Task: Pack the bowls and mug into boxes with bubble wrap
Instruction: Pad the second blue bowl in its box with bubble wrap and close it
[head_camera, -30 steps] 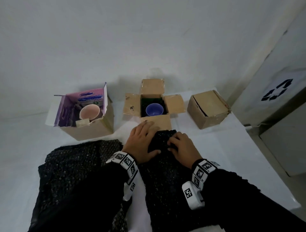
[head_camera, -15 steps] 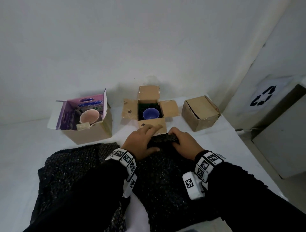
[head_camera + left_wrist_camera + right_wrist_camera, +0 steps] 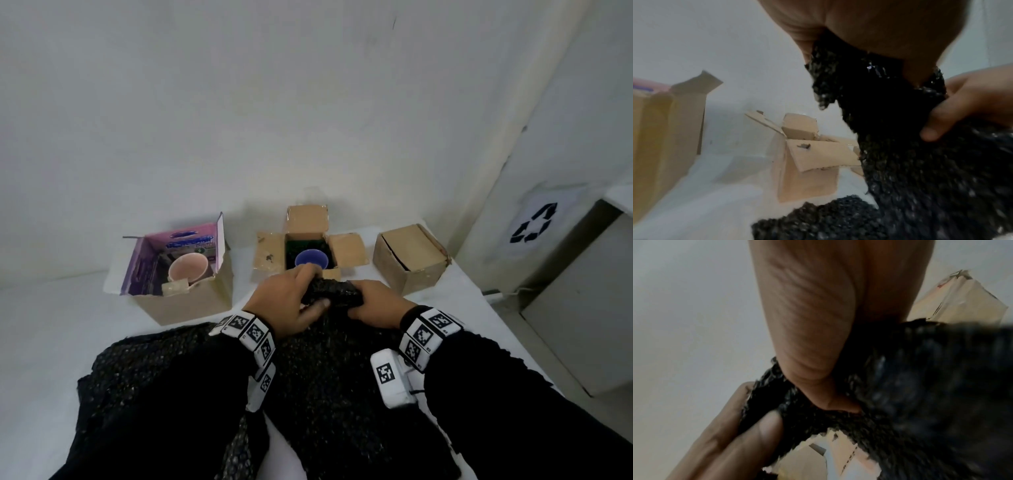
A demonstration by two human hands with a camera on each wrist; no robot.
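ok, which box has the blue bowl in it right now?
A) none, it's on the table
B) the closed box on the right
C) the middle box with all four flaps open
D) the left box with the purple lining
C: the blue bowl sits inside the middle box, whose four flaps are spread open; the left box holds a pink bowl.

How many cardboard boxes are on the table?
3. The left box, with a pink-printed flap, holds a pink cup. The middle box stands open with a blue bowl inside. The right box is closed. None seems hidden.
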